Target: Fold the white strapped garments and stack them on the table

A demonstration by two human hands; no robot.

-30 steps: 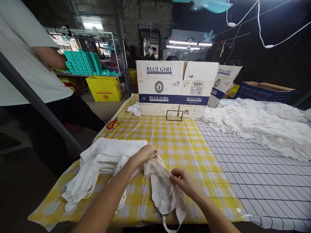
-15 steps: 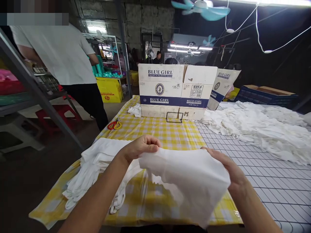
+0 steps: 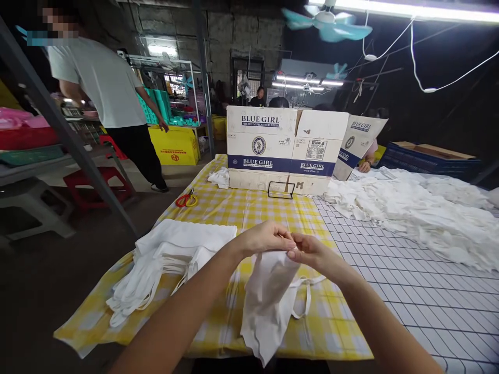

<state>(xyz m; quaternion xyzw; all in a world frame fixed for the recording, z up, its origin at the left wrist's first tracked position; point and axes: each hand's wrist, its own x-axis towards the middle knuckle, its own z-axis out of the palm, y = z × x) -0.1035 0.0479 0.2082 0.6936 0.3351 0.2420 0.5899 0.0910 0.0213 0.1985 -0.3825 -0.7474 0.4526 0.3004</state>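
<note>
White fabric piece (image 3: 268, 311) is hanging from the two hands above the near part of the worktop (image 3: 327, 327), its upper edge being gathered and its lower part drooping in loose folds. The left hand (image 3: 268, 239) is holding that edge in a narrow grip, thumb and fingers closing on the cloth, and the right hand (image 3: 314, 253) is pinching it just beside, the fingertips of both nearly meeting. Thin straps (image 3: 307, 298) are trailing at its right side, seemingly belonging to it. As for how far things are getting, a layered stack (image 3: 187, 236) is already lying on the left part of the yellow checked cover, its pieces lining up roughly and their loops spilling towards the near left edge; how many it is containing, I cannot tell. The piece in the hands is hanging apart from that stack, neither flat nor laid down. Much more white cloth is lying in a loose heap (image 3: 421, 208) on the right, unsorted by the look of it, though whether it is all of the same kind is staying unclear. Red-and-yellow scissors (image 3: 187, 200) are resting beyond the stack, untouched, while a printed carton (image 3: 261, 143) is standing at the back, a black wire frame (image 3: 280, 190) sitting before it
</note>
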